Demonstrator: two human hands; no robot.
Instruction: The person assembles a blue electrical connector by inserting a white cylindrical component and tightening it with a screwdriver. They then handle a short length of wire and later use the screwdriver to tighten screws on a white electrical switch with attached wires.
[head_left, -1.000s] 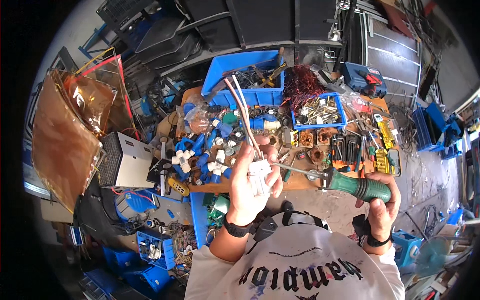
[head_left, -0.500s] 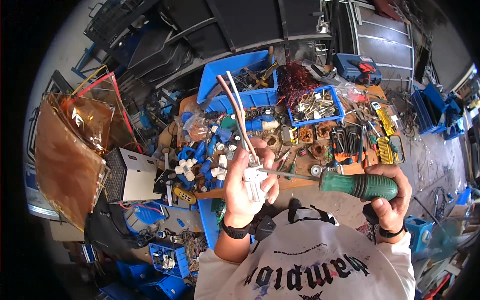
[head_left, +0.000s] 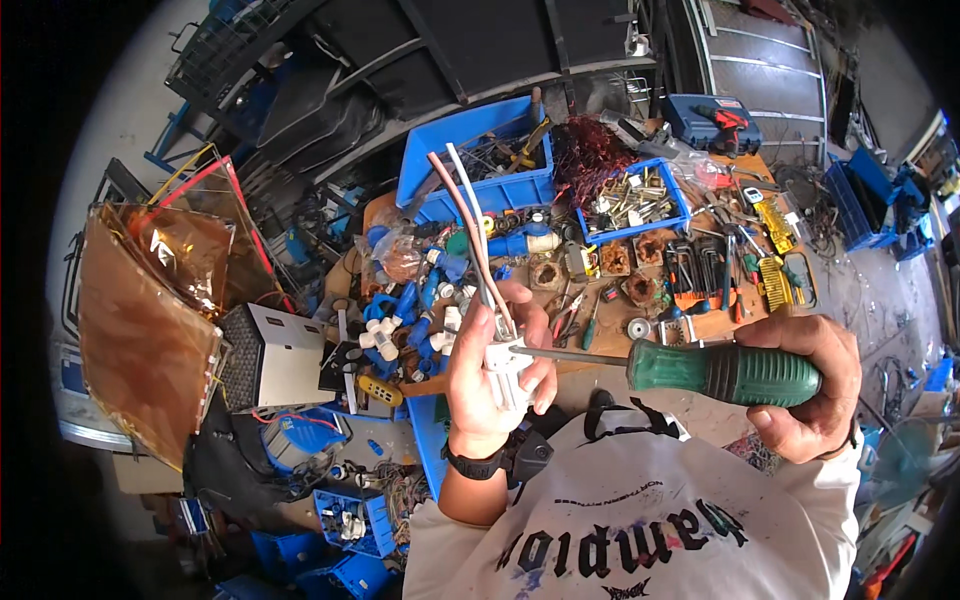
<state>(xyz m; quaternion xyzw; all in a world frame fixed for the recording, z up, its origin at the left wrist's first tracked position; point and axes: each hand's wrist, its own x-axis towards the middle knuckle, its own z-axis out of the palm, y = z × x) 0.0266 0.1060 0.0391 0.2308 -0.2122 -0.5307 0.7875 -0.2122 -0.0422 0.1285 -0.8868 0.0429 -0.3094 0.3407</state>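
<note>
My left hand [head_left: 490, 375] is closed around a small white plastic connector [head_left: 507, 378], held upright in front of me. Several insulated wires [head_left: 470, 220], brown, white and grey, rise from its top. My right hand [head_left: 815, 385] grips the end of a green-handled screwdriver [head_left: 720, 373], which lies level, pointing left. Its thin metal shaft [head_left: 575, 356] reaches to the connector's upper side, where the tip seems to touch it. Whether the tip sits in a screw I cannot make out.
Beyond my hands a wooden workbench [head_left: 590, 370] carries a large blue crate [head_left: 475, 195] of tools, a blue tray [head_left: 632, 205] of metal parts, blue and white plugs [head_left: 410, 300], hex keys [head_left: 700, 265] and a red drill [head_left: 728, 125]. Brown sheets [head_left: 150, 330] and a white box [head_left: 275, 355] stand left.
My right hand has moved slightly right and its fingers now sit farther round the handle's end. The screwdriver's tip stays at the connector. My left hand keeps its hold; the view has shifted slightly.
</note>
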